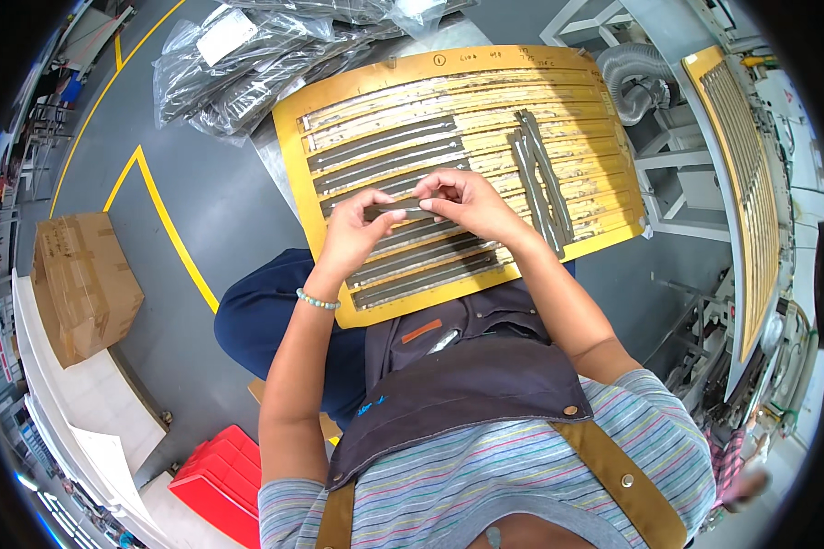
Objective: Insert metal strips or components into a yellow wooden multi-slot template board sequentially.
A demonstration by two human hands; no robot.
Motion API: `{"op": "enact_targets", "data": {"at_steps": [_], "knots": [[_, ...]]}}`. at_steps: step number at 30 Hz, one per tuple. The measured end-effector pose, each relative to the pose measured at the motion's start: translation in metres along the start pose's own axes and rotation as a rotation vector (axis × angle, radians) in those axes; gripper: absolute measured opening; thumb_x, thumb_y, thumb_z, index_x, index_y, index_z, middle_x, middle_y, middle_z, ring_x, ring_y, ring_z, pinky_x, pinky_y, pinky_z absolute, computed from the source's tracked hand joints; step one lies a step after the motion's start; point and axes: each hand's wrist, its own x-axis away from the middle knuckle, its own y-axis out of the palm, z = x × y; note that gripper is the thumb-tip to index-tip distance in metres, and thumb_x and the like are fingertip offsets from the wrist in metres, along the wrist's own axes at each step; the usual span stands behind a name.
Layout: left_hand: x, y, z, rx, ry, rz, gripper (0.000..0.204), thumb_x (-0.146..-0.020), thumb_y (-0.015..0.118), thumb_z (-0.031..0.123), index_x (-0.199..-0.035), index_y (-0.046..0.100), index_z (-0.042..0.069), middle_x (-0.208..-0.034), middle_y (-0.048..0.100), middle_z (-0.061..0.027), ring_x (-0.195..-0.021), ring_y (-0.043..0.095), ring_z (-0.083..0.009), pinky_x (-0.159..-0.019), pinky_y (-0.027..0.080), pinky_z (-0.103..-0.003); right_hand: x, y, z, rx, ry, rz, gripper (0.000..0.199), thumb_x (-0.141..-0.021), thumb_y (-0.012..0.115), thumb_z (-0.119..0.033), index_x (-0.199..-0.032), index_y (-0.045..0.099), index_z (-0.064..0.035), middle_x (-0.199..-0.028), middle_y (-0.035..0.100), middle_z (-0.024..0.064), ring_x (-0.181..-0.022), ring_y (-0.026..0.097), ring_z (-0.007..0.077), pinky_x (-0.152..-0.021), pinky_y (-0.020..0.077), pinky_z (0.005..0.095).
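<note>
Factory workshop | yellow floor lines | 1 cardboard box | flexible metallic duct

a yellow rectangular board lies slightly tilted in the view, its face lined with long parallel slots that look pale and worn. in its left half, thin dark grey-green flat strips fill most rows side by side, while the uppermost rows are bare. another short dark grey-green strip is held just over these rows, roughly in line with them. a few loose dark strips lie bunched crosswise over the right half's slots.
</note>
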Motion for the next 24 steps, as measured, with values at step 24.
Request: {"op": "enact_targets", "data": {"at_steps": [24], "knots": [[-0.118,-0.123,-0.03,-0.508,0.039,0.911,0.016,-0.091,0.082,0.016,-0.093,0.078,0.001,-0.082,0.079,-0.0111,-0.073,0.076,-0.021,-0.074,0.061,-0.036,-0.215,-0.079,0.008,0.549,0.181,-0.084,0.017,-0.099,0.076,-0.02,-0.1,0.075,-0.0031,-0.081,0.073,0.0023,-0.066,0.064,0.0098,-0.064,0.0525,0.0279]]}}
